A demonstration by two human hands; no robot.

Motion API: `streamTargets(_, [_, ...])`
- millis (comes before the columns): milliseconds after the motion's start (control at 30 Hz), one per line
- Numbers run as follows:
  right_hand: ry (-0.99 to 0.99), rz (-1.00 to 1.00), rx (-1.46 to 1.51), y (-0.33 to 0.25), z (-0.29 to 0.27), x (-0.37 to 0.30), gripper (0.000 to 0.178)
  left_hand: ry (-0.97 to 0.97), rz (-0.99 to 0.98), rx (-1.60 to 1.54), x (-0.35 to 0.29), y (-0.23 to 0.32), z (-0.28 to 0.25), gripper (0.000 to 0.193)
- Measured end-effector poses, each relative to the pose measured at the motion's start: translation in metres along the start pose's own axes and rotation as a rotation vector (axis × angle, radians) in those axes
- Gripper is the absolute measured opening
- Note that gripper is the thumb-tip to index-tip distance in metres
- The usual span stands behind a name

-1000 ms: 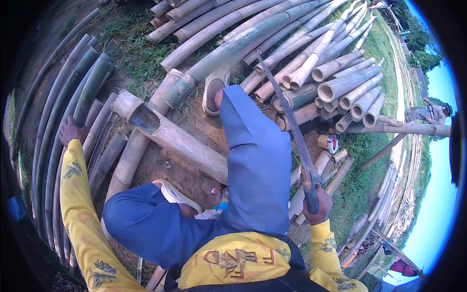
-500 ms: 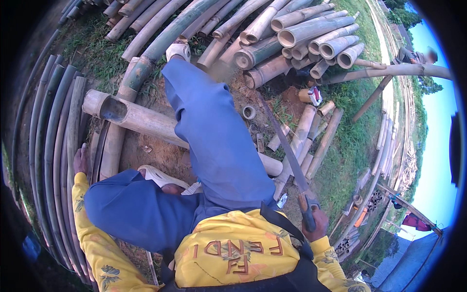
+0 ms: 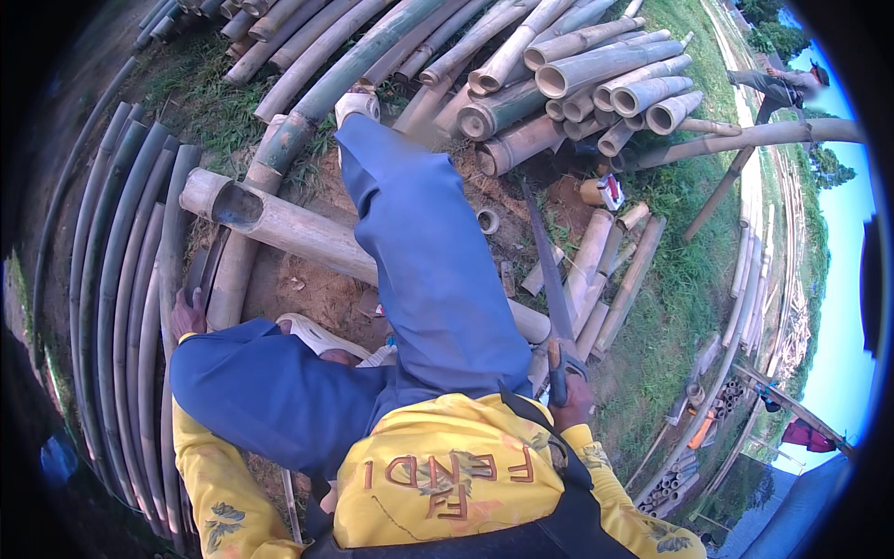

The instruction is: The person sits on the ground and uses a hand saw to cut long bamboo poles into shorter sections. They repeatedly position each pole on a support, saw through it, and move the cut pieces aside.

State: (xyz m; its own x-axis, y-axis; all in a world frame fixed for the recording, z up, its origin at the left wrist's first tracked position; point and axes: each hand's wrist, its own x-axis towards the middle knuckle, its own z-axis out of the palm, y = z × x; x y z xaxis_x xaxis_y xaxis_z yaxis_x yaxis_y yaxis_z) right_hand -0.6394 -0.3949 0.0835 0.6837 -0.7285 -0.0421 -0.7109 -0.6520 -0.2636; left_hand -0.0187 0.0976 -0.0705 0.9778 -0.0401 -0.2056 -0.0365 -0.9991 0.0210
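My right hand (image 3: pixel 575 402) is closed round the dark handle of a handsaw (image 3: pixel 548 265), whose long blade points away from me over cut bamboo. At the left, my left hand (image 3: pixel 188 315) has its fingers apart and holds nothing I can see. It is beside a long bamboo pole (image 3: pixel 174 238) and just below a dark flat strip (image 3: pixel 207 270), whose kind I cannot tell. A thick bamboo length (image 3: pixel 303 235) with an opening cut in its upper side passes beneath my outstretched right leg. It rests across another bamboo pole (image 3: pixel 237 270).
Stacked bamboo (image 3: pixel 610 70) fills the far side, and long poles (image 3: pixel 112 307) line the left. A short bamboo ring (image 3: pixel 488 221) and cut pieces (image 3: pixel 629 284) lie on the ground. A red-and-white packet (image 3: pixel 611 192) sits farther right. Another person (image 3: pixel 792 86) is at the far right.
My left hand has shifted right and nearer the dark strip. My right hand and the saw have moved left and slightly away from me. The other person now stands taller in view.
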Motion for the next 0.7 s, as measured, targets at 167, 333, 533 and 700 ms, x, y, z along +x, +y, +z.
streamTargets(167, [-0.109,-0.189,0.035,0.001,-0.053,0.004,0.022,0.016,-0.157,-0.150,-0.011,-0.021,0.025,0.077])
streamTargets(333, [-0.248,-0.236,0.003,-0.010,-0.088,0.004,0.026,-0.070,-0.298,-0.321,0.025,-0.031,0.049,0.091])
streamTargets(533, [-0.352,-0.258,0.007,-0.012,-0.033,0.045,0.031,-0.072,-0.208,-0.179,0.003,-0.014,0.015,0.062])
streamTargets(700, [-0.523,-0.286,-0.019,-0.018,0.007,0.072,0.036,-0.012,-0.102,-0.276,-0.027,-0.015,-0.016,0.059])
